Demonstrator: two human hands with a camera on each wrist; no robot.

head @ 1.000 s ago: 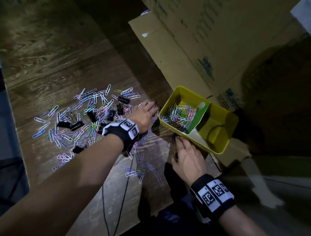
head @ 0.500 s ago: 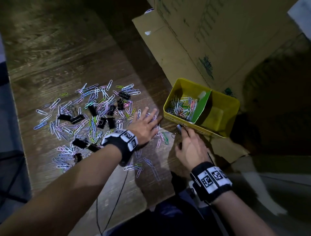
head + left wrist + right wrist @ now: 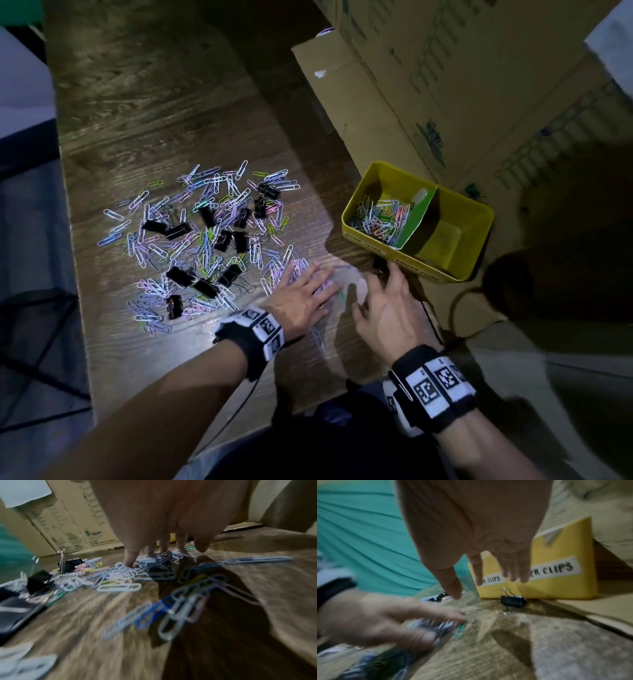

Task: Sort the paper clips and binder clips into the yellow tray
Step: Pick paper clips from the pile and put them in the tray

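A yellow tray point(image 3: 479, 246) stands at the right, split by a green divider point(image 3: 416, 219); its left compartment holds several paper clips point(image 3: 380, 219), its right one looks bare. Coloured paper clips point(image 3: 205, 236) and black binder clips point(image 3: 178, 275) lie scattered on the wooden table. My left hand point(image 3: 308, 291) lies flat with straight, spread fingers on paper clips point(image 3: 130, 568) at the pile's right edge. My right hand point(image 3: 383, 301) hovers open just beside it, fingers straight, above the table. One black binder clip point(image 3: 512, 600) lies in front of the tray wall point(image 3: 559, 588), near my right fingertips.
Large cardboard boxes point(image 3: 445, 85) stand behind and beside the tray. A dark cable point(image 3: 455, 308) runs over flat cardboard at the right. The table's front edge is close to my body, and its left edge point(image 3: 75, 274) drops to dark floor.
My left hand has slid toward me and rightward, fingers flattened over clips. My right hand has drawn back from the tray's front wall and opened beside the left.
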